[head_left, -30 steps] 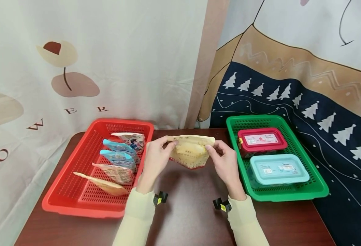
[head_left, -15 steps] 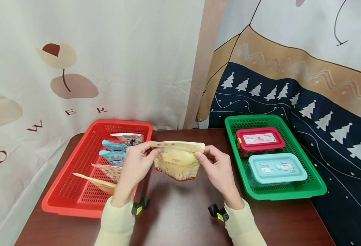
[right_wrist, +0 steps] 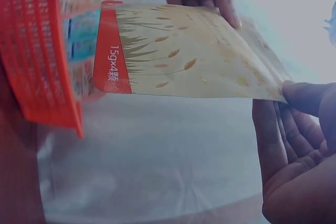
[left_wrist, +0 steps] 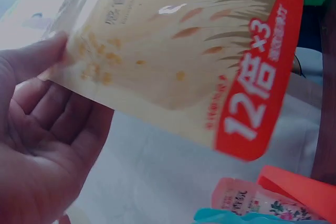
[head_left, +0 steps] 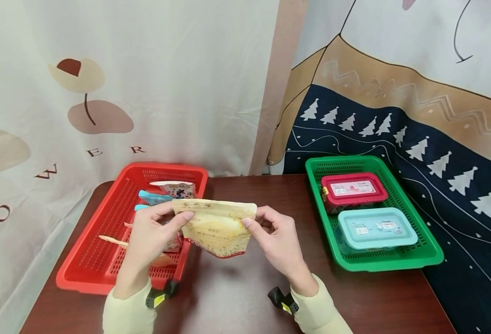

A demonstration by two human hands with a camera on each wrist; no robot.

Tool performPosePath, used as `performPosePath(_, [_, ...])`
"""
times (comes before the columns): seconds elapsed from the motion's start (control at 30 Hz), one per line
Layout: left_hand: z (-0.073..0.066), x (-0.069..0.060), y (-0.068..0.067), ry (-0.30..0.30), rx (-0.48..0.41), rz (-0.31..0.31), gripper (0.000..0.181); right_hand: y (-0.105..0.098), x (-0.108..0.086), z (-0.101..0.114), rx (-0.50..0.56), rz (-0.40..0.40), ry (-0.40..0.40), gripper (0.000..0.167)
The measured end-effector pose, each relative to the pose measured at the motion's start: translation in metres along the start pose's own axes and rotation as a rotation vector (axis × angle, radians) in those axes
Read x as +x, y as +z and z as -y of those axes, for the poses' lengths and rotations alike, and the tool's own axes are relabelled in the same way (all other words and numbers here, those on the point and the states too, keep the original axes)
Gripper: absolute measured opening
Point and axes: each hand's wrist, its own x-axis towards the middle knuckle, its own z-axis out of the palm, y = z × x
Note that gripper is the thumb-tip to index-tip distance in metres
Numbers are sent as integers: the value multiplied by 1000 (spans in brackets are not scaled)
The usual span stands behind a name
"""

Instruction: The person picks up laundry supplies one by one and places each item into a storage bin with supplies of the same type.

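Note:
A cream-yellow food pouch [head_left: 216,229] with a red band along its bottom hangs between both hands, above the table near the red basket. My left hand [head_left: 149,236] pinches its upper left corner, thumb on the near face. At the upper right corner my right hand [head_left: 281,241] pinches it the same way. In the left wrist view the pouch [left_wrist: 173,51] shows printed grain ears and large white characters on red. The right wrist view shows the pouch [right_wrist: 178,51] stretched flat between the two hands. The left hand covers part of the packets behind it.
The red basket [head_left: 84,232] at left holds several upright packets, among them a blue packet [head_left: 153,197] and a white one [head_left: 178,189]. At right, the green basket [head_left: 341,260] holds a pink-lidded box [head_left: 354,188] and a light-blue-lidded box [head_left: 377,229]. Curtains hang behind the table [head_left: 237,297].
Both hands have carried the pouch leftward and nearer to the body, from mid-table to beside the red basket's right edge. The grip at both corners stays the same.

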Motion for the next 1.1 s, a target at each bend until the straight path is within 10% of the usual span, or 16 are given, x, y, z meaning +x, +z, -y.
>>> performPosePath(0.73, [21,-39,-70,54,-436,-84,24,65,-15,38,-18,88,-207,7])
performPosePath(0.9, [23,-38,-72,163,-656,-84,22,70,-14,45,-68,65,-314,10])
performPosePath(1.1, [12,-35,-82,286,-717,-74,21,74,-10,56,-74,76,-404,15])
